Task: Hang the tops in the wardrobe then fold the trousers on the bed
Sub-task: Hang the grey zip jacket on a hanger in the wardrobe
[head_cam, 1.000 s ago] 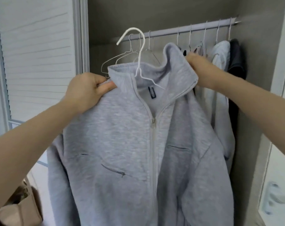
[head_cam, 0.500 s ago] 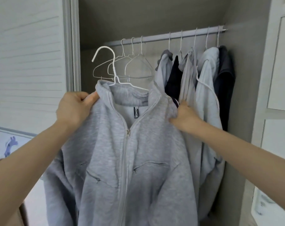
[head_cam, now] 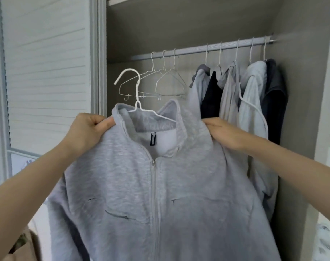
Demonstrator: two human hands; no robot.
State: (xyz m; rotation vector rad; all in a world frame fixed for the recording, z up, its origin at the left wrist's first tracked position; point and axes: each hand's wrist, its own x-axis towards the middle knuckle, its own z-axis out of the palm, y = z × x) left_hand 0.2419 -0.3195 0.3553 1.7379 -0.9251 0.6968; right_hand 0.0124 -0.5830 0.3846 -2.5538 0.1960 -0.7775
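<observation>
I see left hand [head_cam: 86, 131] fingers gripping grey zip top [head_cam: 151, 194] at its shoulder | right hand [head_cam: 223, 132] fingers pinching other shoulder | white hanger [head_cam: 136, 95] between them, hook below rail [head_cam: 202, 48]

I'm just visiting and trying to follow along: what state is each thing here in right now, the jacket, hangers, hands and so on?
Grey zip jacket: on a hanger, held up, zipped most of the way.
White hanger: inside the jacket's collar, hook not yet on the rail.
Rail: carries hangers and clothes.
Empty hangers: hanging bare on the rail.
Hung tops: on hangers at the rail's right end.
Left hand: grips the jacket's shoulder.
Right hand: grips the other shoulder.
Wardrobe door: open.
</observation>
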